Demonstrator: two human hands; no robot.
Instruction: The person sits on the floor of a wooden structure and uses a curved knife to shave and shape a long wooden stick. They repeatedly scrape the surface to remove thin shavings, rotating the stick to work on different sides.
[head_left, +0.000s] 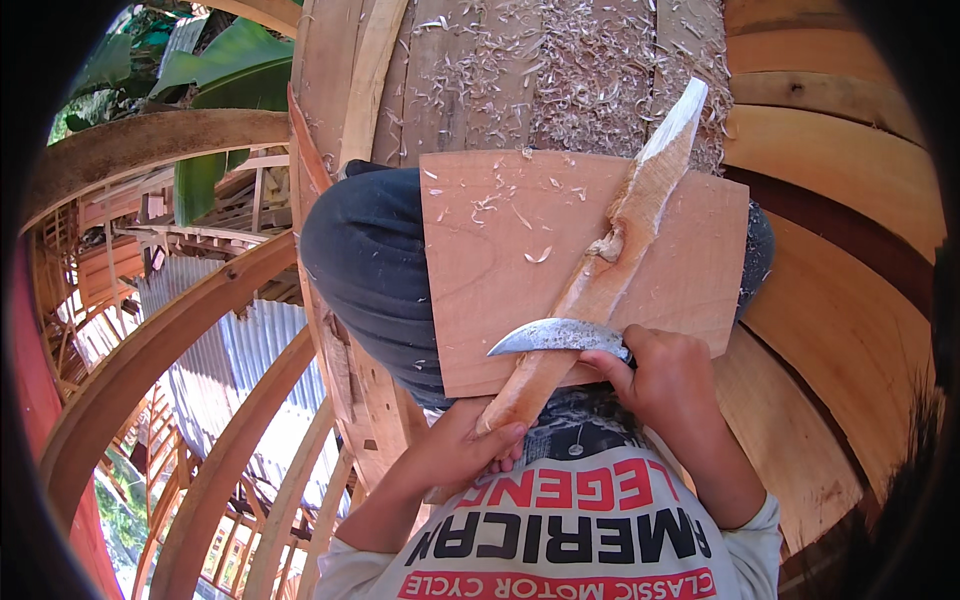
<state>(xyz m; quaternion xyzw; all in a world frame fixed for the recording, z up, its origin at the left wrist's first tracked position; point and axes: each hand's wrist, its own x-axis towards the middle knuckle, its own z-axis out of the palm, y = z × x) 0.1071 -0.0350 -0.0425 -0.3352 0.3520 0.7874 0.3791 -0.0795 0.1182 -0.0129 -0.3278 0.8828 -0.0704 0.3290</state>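
Observation:
My left hand [462, 450] grips the near end of a long, pale, rough-carved wooden stick [620, 240]. The stick lies slanted across a flat wooden board [500, 290] that rests on my lap, its pointed far end up at the right. My right hand [668, 378] holds the handle of a curved metal blade [552, 336]. The blade lies across the stick near its lower end, its tip pointing left. A few shavings lie on the board.
Wood shavings [560, 80] cover the planks beyond the board. Curved wooden planks [830, 180] rise at the right. Curved wooden ribs [160, 350], corrugated metal sheet [255, 370] and green leaves [215, 70] show at the left, lower down.

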